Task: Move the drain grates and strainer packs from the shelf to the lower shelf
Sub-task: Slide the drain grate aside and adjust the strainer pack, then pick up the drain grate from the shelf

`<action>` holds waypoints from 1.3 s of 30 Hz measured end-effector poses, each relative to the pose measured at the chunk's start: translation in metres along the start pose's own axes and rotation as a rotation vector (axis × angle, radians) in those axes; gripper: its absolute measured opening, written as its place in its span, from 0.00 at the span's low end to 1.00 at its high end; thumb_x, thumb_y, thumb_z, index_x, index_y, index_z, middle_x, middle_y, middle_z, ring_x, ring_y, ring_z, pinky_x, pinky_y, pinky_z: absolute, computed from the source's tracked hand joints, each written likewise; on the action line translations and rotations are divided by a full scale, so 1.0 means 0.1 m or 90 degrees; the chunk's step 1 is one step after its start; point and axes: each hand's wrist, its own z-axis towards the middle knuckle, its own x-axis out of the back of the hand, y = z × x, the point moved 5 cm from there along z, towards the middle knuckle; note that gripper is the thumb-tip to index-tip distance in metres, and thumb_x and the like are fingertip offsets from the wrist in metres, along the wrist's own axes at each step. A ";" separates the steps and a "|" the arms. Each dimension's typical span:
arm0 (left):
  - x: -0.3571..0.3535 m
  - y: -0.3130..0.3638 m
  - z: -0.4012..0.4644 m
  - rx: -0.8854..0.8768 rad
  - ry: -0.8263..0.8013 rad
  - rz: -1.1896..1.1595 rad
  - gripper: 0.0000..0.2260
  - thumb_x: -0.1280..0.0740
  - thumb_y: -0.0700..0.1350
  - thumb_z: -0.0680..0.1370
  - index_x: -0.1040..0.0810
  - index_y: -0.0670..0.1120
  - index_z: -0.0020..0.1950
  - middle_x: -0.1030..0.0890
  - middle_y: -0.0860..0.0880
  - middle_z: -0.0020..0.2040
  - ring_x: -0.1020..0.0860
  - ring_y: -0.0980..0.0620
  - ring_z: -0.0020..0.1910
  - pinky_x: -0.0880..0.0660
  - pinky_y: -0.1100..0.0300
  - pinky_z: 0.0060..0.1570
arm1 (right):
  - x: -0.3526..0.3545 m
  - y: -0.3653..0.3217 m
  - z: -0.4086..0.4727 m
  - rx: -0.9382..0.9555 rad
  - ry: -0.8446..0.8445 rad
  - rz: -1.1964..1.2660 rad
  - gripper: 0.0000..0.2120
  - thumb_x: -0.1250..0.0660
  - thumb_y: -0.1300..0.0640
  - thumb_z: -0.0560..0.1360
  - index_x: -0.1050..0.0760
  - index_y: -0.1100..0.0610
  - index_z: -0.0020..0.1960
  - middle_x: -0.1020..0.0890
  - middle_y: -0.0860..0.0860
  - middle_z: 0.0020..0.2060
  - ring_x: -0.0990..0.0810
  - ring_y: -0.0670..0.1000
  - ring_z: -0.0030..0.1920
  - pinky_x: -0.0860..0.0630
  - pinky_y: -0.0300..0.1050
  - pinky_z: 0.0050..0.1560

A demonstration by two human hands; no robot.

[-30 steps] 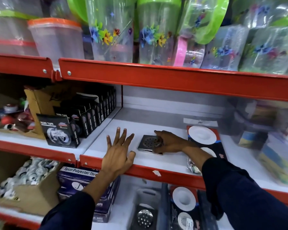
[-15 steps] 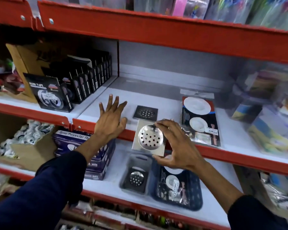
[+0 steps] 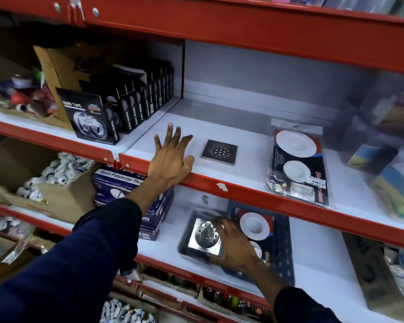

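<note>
My right hand [image 3: 233, 248] is down at the lower shelf [image 3: 317, 259], fingers around the right edge of a shiny square drain grate [image 3: 202, 236] that lies in a grey tray [image 3: 184, 229]. Beside it a dark basket [image 3: 287, 248] holds a strainer pack [image 3: 254, 223]. On the shelf [image 3: 250, 173] above, a dark square drain grate [image 3: 219, 152] lies flat, and a strainer pack [image 3: 297, 166] lies to its right. My left hand [image 3: 170, 157] rests flat and spread on that shelf's front edge, left of the dark grate.
Black nano tape boxes [image 3: 117, 113] stand in rows on the upper left shelf. Boxes of polyester thread [image 3: 126, 190] sit on the lower shelf left of the grey tray. A cardboard box of small white parts [image 3: 54, 178] is at the far left. Blurred packages fill the right side.
My right hand has carried the shiny grate from the front of the upper shelf down into the grey tray on the lower shelf. My left hand has stayed on the shelf edge.
</note>
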 end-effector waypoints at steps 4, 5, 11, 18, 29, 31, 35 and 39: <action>-0.03 -0.01 0.02 0.014 -0.006 0.006 0.30 0.50 0.55 0.76 0.39 0.48 0.77 0.43 0.38 0.80 0.55 0.42 0.82 0.52 0.30 0.76 | -0.38 -0.01 0.21 -0.040 -0.087 -0.028 0.48 0.32 0.35 0.68 0.45 0.56 0.79 0.35 0.56 0.75 0.36 0.58 0.75 0.33 0.52 0.73; -0.04 -0.01 0.03 0.015 -0.006 0.006 0.30 0.50 0.55 0.76 0.39 0.48 0.77 0.42 0.38 0.80 0.55 0.42 0.82 0.52 0.30 0.76 | -0.46 -0.03 0.26 -0.039 -0.105 -0.047 0.48 0.32 0.36 0.69 0.46 0.58 0.79 0.35 0.57 0.75 0.37 0.58 0.75 0.37 0.52 0.76; -0.04 -0.04 0.05 0.015 0.001 0.001 0.31 0.52 0.56 0.74 0.37 0.49 0.76 0.41 0.39 0.80 0.54 0.43 0.82 0.51 0.30 0.76 | -0.65 -0.01 0.37 -0.071 -0.173 -0.117 0.49 0.33 0.37 0.72 0.51 0.61 0.80 0.43 0.61 0.79 0.46 0.63 0.79 0.53 0.57 0.81; -0.05 -0.04 0.04 0.009 0.010 0.000 0.31 0.51 0.55 0.73 0.37 0.50 0.76 0.41 0.40 0.80 0.54 0.43 0.82 0.52 0.30 0.76 | 0.23 -0.28 0.18 0.107 0.149 -0.038 0.28 0.34 0.47 0.76 0.34 0.52 0.74 0.27 0.50 0.71 0.31 0.52 0.72 0.24 0.50 0.67; -0.07 -0.04 0.03 0.007 0.021 0.003 0.33 0.55 0.60 0.74 0.39 0.51 0.78 0.44 0.41 0.81 0.58 0.43 0.81 0.55 0.31 0.77 | 2.05 -0.48 0.64 0.050 0.438 -0.124 0.24 0.35 0.45 0.73 0.28 0.51 0.67 0.24 0.52 0.67 0.29 0.54 0.66 0.31 0.52 0.64; -0.07 -0.03 0.03 0.011 0.015 0.000 0.33 0.55 0.59 0.74 0.39 0.51 0.78 0.44 0.41 0.81 0.58 0.43 0.81 0.55 0.32 0.77 | 2.14 -0.31 0.92 -0.039 0.302 -0.097 0.30 0.34 0.43 0.72 0.30 0.51 0.72 0.28 0.51 0.72 0.33 0.55 0.72 0.33 0.53 0.69; -0.06 -0.03 0.04 0.021 0.011 -0.011 0.34 0.54 0.59 0.73 0.40 0.52 0.78 0.45 0.41 0.81 0.58 0.43 0.81 0.55 0.33 0.78 | 2.06 0.01 1.39 -0.109 0.016 -0.077 0.44 0.32 0.37 0.72 0.46 0.52 0.80 0.43 0.54 0.80 0.46 0.59 0.80 0.47 0.56 0.79; -0.06 -0.06 0.06 0.024 0.018 -0.010 0.34 0.53 0.58 0.72 0.39 0.52 0.78 0.44 0.41 0.81 0.57 0.43 0.82 0.54 0.34 0.78 | 1.97 0.15 1.57 -0.106 -0.060 -0.057 0.45 0.33 0.33 0.71 0.43 0.54 0.79 0.32 0.56 0.75 0.33 0.59 0.73 0.35 0.53 0.73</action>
